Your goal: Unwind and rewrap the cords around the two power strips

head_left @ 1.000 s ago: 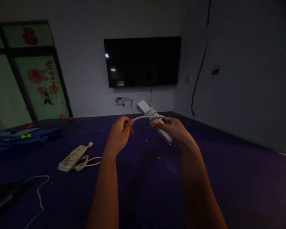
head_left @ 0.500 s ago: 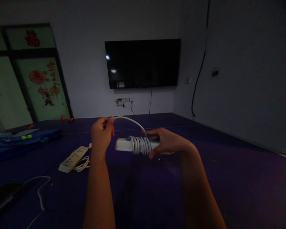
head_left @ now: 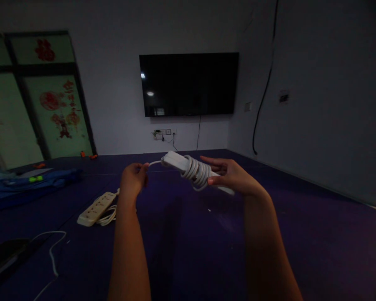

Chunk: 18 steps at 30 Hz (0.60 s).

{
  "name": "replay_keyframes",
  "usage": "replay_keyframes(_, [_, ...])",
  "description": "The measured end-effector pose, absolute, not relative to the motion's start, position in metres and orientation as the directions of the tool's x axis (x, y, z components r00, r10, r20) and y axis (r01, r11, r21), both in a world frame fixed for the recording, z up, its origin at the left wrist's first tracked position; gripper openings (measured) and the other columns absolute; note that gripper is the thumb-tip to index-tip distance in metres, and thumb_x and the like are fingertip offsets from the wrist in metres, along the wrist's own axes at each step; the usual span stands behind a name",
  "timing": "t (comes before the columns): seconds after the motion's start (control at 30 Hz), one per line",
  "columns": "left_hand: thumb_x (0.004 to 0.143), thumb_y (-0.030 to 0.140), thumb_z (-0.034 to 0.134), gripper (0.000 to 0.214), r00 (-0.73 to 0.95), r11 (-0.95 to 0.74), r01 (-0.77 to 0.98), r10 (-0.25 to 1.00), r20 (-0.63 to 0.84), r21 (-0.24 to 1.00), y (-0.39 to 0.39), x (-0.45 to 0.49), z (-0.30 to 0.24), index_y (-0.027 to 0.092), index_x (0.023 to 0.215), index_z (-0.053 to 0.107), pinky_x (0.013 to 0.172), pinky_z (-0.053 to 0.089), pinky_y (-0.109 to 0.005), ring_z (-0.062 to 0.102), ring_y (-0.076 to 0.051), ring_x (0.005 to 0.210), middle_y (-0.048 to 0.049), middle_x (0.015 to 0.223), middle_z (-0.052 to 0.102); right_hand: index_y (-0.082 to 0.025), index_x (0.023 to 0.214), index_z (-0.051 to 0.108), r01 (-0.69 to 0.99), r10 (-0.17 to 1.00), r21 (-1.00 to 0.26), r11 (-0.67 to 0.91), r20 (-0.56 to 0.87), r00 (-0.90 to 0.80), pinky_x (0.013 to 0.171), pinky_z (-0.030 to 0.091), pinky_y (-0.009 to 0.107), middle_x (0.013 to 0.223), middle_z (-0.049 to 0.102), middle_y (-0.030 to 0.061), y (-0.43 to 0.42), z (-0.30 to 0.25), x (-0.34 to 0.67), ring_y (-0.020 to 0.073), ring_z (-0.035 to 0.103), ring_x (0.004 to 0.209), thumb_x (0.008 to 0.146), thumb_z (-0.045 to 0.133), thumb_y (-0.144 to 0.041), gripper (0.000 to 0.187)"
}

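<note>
While the person's two bare hands worked in mid-air over the purple floor (head_left: 194, 259), a white power strip (head_left: 177, 160) hung between them at the centre of the dial, tilted, its higher end pointing to ten o'clock and its lower end to four. Several turns of white cord (head_left: 198, 172) wrapped around its middle, side by side. Left hand (head_left: 134, 180), at nine: thumb and fingers pinched on a free stretch of that cord, which ran to the strip's higher end; its path beyond there could not be made out. Right hand (head_left: 230, 175), at three: thumb on the near side by the last turns, strip gripped toward its lower end, forefinger lifted; the remaining fingertips were partly hidden. Toward eight o'clock a second power strip (head_left: 95, 210) lay on the floor, its looped cable (head_left: 107, 218) just beside it, partly behind the left forearm. Farther out that way: a dark flat object (head_left: 6, 256) and a thin white cable (head_left: 52, 256). At nine, well apart, crumpled blue cloth (head_left: 58, 180). Television (head_left: 189, 85) on the wall at twelve; black cable (head_left: 263, 98) hanging at two.
</note>
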<state>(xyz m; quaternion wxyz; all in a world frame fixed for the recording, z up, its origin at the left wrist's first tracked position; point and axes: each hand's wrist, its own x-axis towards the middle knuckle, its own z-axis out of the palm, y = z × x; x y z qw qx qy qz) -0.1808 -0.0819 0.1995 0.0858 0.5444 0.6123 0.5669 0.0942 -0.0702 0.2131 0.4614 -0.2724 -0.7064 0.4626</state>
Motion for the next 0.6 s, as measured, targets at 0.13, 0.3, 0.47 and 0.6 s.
replay_keyframes(0.13, [0.077,0.039,0.05,0.022,-0.346,-0.165,0.552,0.846,0.405,0.818,-0.085,-0.179,0.198,0.018,0.071,0.054,0.04,0.032,-0.022,0.045,-0.012,0.033,0.0033,0.04,0.052,-0.016,0.111,0.065,-0.14,0.852,-0.902,0.409,0.432,-0.297,0.068,0.052,0.028,0.092,0.071,0.0077,-0.068,0.214,0.094,0.0172,0.066,0.075,0.056,0.08,-0.03,0.059])
replay_keyframes(0.3, [0.08,0.035,0.046,0.021,-0.23,-0.127,0.598,0.918,0.322,0.792,-0.084,-0.171,0.197,0.016,0.079,0.056,0.04,0.032,-0.021,0.049,-0.012,0.035,0.0021,0.044,0.055,-0.013,0.09,0.069,-0.187,0.897,-0.908,0.374,0.405,-0.176,0.052,0.047,0.026,0.068,0.067,0.0071,-0.06,0.212,0.093,0.0152,0.06,0.055,0.064,0.07,-0.05,0.045])
replay_keyframes(0.47, [0.079,0.032,0.044,0.019,-0.109,-0.07,0.618,0.979,0.173,0.783,-0.077,-0.164,0.19,0.017,0.073,0.055,0.039,0.031,-0.021,0.048,-0.012,0.032,0.0036,0.039,0.051,-0.016,0.113,0.057,-0.213,0.908,-0.911,0.354,0.389,-0.153,0.059,0.051,0.034,0.084,0.067,0.0114,-0.049,0.211,0.096,0.023,0.064,0.07,0.071,0.054,-0.068,0.068])
replay_keyframes(0.6, [0.077,0.031,0.046,0.017,-0.002,-0.094,0.59,0.993,0.118,0.802,-0.077,-0.158,0.185,0.019,0.07,0.056,0.039,0.033,-0.021,0.05,-0.013,0.035,0.0033,0.041,0.053,-0.014,0.131,0.042,-0.14,0.885,-0.908,0.394,0.416,-0.21,0.069,0.052,0.039,0.101,0.064,0.016,-0.049,0.215,0.099,0.0261,0.063,0.082,0.077,0.035,-0.074,0.081])
